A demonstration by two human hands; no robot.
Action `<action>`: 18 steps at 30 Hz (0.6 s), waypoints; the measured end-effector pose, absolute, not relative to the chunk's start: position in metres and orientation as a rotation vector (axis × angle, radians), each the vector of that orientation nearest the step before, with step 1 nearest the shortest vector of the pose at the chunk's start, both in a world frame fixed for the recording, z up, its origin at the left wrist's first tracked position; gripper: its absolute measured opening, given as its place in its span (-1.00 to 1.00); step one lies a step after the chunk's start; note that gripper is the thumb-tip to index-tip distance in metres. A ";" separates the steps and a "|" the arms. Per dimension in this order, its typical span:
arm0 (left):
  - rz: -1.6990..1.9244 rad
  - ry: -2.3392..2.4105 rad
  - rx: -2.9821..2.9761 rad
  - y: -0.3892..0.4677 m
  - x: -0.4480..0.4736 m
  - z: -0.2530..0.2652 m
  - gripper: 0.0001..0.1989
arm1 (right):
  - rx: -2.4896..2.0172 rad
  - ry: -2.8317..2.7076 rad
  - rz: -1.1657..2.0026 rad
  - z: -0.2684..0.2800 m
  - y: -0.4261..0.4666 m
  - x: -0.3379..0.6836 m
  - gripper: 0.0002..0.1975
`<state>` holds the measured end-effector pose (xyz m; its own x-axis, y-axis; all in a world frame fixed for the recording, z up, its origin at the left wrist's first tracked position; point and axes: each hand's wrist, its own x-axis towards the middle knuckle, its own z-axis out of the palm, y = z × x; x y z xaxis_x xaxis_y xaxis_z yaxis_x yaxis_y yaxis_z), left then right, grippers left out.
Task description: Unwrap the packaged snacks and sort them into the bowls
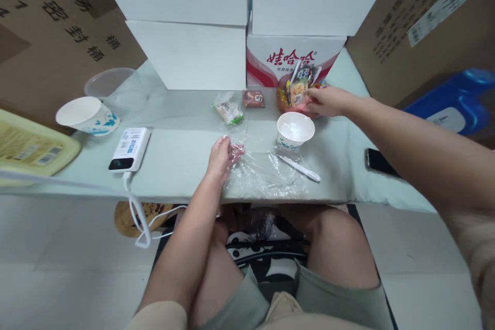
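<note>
My left hand (221,157) rests near the middle of the table, its fingers curled on crinkled clear plastic film (257,178). My right hand (327,101) reaches to the back right, where its fingertips pinch at a small snack packet (298,91) on a pile of packaged snacks. Among that pile is a dark packet (304,72); what lies beneath is partly hidden. A white paper bowl (294,136) with a blue pattern stands in front of the pile. Beside it, a white plastic-handled knife or similar tool (299,167) lies on the film. Farther back are a green-edged clear packet (229,111) and a brown packet (253,98).
To the left stand a tilted paper bowl (87,116), a clear lid (112,82) and a white power bank (129,149) with a cable. A phone (379,161) and blue bottle (452,105) lie right. Boxes, including a printed carton (263,62), wall the back.
</note>
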<state>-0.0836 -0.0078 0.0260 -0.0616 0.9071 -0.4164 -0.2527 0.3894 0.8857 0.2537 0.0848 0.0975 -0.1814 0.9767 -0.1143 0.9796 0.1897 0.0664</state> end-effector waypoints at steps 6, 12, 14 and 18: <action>1.049 1.288 0.702 -0.008 -0.083 0.024 -0.81 | 2.037 2.346 0.046 0.117 0.077 0.233 -0.49; 0.973 1.347 0.782 -0.008 -0.086 0.026 -0.78 | 2.359 3.032 0.257 0.090 -0.037 0.191 -0.78; 0.912 1.417 0.878 -0.008 -0.092 0.024 -0.77 | 1.902 3.241 -0.165 0.056 -0.081 0.169 -0.78; 0.780 1.656 1.243 -0.011 -0.118 0.016 -0.65 | 1.638 3.090 -0.505 0.005 -0.128 0.144 -0.56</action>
<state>-0.1179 -0.0114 0.0161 -0.0940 0.9544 -0.2832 0.3894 0.2970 0.8719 0.1439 -0.1280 0.0051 -0.5105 0.8347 0.2066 0.7255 0.5470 -0.4176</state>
